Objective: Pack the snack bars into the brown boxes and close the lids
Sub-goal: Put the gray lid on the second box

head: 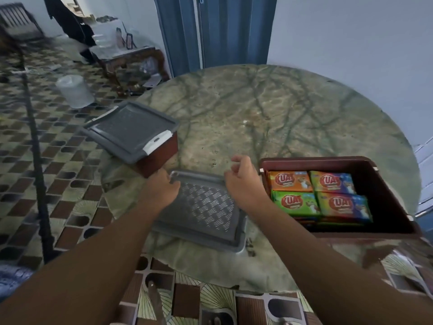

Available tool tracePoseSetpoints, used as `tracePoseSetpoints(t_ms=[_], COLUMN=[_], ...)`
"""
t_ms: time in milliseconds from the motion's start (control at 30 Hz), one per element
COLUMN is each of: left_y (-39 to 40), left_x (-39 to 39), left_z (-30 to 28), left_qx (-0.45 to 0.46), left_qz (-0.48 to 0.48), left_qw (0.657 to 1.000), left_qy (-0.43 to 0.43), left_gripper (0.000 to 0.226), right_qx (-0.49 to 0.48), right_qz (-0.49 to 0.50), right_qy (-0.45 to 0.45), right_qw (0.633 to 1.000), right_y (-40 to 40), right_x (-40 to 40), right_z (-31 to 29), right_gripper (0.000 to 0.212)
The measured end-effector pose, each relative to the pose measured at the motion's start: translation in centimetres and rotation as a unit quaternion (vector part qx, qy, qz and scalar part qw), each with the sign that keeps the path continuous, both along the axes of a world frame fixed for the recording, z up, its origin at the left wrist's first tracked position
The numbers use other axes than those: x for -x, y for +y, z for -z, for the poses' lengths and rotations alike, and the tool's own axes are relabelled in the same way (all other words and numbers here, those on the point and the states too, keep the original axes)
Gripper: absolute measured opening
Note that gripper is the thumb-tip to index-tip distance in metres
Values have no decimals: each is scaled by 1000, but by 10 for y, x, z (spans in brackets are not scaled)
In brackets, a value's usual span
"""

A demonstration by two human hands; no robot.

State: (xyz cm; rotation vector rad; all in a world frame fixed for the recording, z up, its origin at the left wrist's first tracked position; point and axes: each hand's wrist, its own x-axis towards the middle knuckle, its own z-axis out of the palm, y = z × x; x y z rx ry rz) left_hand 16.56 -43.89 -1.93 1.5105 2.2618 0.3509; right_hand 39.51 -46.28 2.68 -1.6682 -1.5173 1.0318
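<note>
A: The tabletop (269,109)?
B: Green marble, dark veins.
A: The boxes?
B: Open box (396,195) is brown; its 4 snack bars (319,195) are orange and green. Loose lid (206,207) is grey, cross-hatched.

Hands (201,186) at grey lid (206,212), open box (339,165) packed
</note>
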Motion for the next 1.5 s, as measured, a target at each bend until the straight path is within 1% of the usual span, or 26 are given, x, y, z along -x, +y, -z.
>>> tracePoseSetpoints(t_ms=[67, 167, 233, 267, 300, 333, 367, 433, 533, 633, 667, 700, 733, 767, 833, 867, 933, 1033, 1067, 1100, 1200, 1233, 1267, 1300, 1367, 1500], left_y=[1, 6, 9, 10, 10, 10, 10, 11, 11, 11, 11, 12, 12, 13, 12, 11, 8, 7, 6, 5, -5, -8, -10, -10, -9, -5], left_x=[13, 29, 35, 36, 37, 36, 35, 34, 35, 37, 37, 38, 40, 43, 49, 51, 51, 47, 44, 41, 25, 17, 9, -1, -23, -77], left_z=[7, 18, 24, 25, 28, 29, 30, 33, 34, 32, 31, 31, 34, 39, 45, 49, 51, 43, 40, 36, 22, 15, 8, 1, -15, -35], left_qx=[16, 35, 42, 49, 59, 71, 86, 107, 106, 99, 102, 102, 97, 92, 82, 74, 69, 44, 31, 18, -26, -40, -52, -59, -57, -26], left_qz=[13, 32, 51, 52, 53, 58, 67, 86, 98, 86, 77, 60, 31, 0, -63, -88, -122, -125, -123, -117, -74, -55, -34, -16, 8, 51], left_qw=[999, 996, 996, 996, 996, 995, 992, 982, 975, 979, 983, 987, 993, 996, 984, 974, 959, 946, 941, 936, 930, 929, 928, 930, 939, 950], left_qy=[31, 79, 66, 44, 32, 42, 70, 132, 168, 153, 135, 105, 58, -3, -146, -198, -248, -296, -314, -330, -360, -365, -367, -362, -339, -308], left_gripper=[39, 60, 71, 75, 76, 72, 65, 57, 56, 53, 53, 57, 65, 75, 94, 100, 110, 121, 120, 113, 60, 45, 35, 32, 36, 46], right_qx=[69, 160, 198, 209, 219, 225, 230, 234, 244, 247, 238, 229, 223, 216, 205, 197, 174, 129, 112, 91, 30, 24, 24, 26, 34, 63], right_qz=[22, 68, 105, 123, 137, 144, 147, 160, 192, 229, 242, 250, 248, 238, 200, 180, 144, 97, 87, 77, 50, 48, 50, 55, 65, 99], right_qy=[-12, -20, -3, 0, -5, -14, -24, -26, 7, 79, 103, 121, 131, 134, 115, 93, 30, -55, -71, -86, -123, -134, -142, -151, -179, -225], right_qw=[997, 985, 975, 970, 966, 964, 962, 959, 951, 938, 935, 933, 934, 937, 951, 959, 974, 985, 987, 989, 991, 990, 988, 987, 981, 967], right_y=[0, -6, -9, -9, -10, -11, -11, -10, -4, 0, 1, 3, 3, 4, 7, 9, 14, 21, 23, 24, 28, 29, 29, 30, 30, 24], right_x=[13, 20, 21, 21, 22, 22, 24, 26, 26, 26, 27, 28, 31, 32, 35, 35, 30, 17, 11, 4, -23, -35, -47, -61, -88, -144], right_z=[14, 36, 49, 57, 63, 67, 70, 73, 74, 76, 75, 71, 66, 58, 44, 38, 25, 6, 0, -7, -21, -23, -24, -23, -20, -20], right_gripper=[48, 45, 44, 49, 57, 65, 71, 74, 68, 52, 54, 62, 71, 74, 65, 59, 47, 39, 37, 35, 38, 40, 40, 41, 44, 66])
